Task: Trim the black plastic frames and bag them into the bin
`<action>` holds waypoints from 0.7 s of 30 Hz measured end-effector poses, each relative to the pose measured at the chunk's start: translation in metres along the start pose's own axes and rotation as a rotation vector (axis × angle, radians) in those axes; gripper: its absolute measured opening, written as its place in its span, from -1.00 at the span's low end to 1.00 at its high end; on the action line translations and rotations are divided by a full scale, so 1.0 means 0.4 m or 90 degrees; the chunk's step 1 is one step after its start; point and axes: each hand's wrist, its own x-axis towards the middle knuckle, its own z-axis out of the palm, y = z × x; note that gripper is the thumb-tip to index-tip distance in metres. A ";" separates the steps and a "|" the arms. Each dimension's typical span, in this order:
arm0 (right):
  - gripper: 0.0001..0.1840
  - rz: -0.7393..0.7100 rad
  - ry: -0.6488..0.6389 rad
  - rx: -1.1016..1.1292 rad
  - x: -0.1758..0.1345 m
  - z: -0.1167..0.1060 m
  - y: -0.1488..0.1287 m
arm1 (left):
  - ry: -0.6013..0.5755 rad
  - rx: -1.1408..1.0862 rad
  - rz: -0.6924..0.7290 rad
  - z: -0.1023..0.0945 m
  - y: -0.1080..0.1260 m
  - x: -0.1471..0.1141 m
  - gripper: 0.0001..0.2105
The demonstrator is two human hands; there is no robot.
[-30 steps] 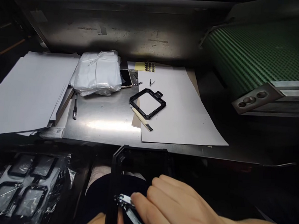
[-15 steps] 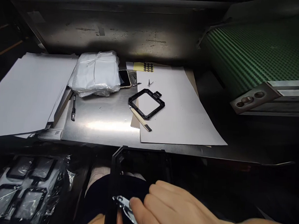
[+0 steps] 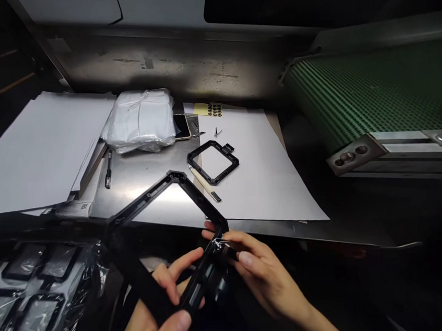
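My left hand grips a large black plastic frame by its lower corner, the thumb on the near side. The frame is held tilted, one corner pointing up, over the table's front edge. My right hand pinches nail clippers against the frame's right side. The clippers' jaws are partly hidden by the frame and fingers. Beyond, a smaller black frame lies on white sheets. A slim cream tool with a dark end rests beside it.
Wrapped clear bags sit beside a phone and a pen. A paper stack lies left. Bagged black frames are at lower left. A green conveyor belt juts in at right. Small silver clippers lie on the sheets.
The held frame has come up and turned, so its corner now overlaps the table. My right hand has moved up and right with the clippers. The view has tilted slightly upward.
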 end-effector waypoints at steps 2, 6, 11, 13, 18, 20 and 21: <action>-0.73 -0.014 -0.024 0.040 0.018 0.005 0.006 | -0.021 0.042 0.032 0.005 -0.040 0.022 -0.95; -0.74 -0.085 -0.145 -0.088 0.068 -0.050 -0.054 | -0.085 0.058 -0.141 -0.027 -0.038 0.070 -0.60; -0.84 -0.155 -0.391 -0.487 0.114 -0.096 -0.137 | -0.197 -0.025 -0.319 -0.065 0.095 0.105 -0.42; -0.82 -0.158 -0.418 -0.529 0.119 -0.086 -0.146 | -0.256 0.038 -0.344 -0.057 0.124 0.095 -0.70; -0.86 -0.218 -0.245 -0.389 0.086 -0.060 -0.147 | -0.155 0.117 -0.365 -0.032 0.119 0.034 -0.93; -0.85 -0.234 -0.130 -0.404 0.059 -0.044 -0.148 | -0.108 0.083 -0.364 -0.026 0.109 0.008 -0.98; -0.84 -0.238 -0.106 -0.443 0.044 -0.033 -0.146 | -0.089 0.052 -0.365 -0.023 0.105 -0.004 -0.94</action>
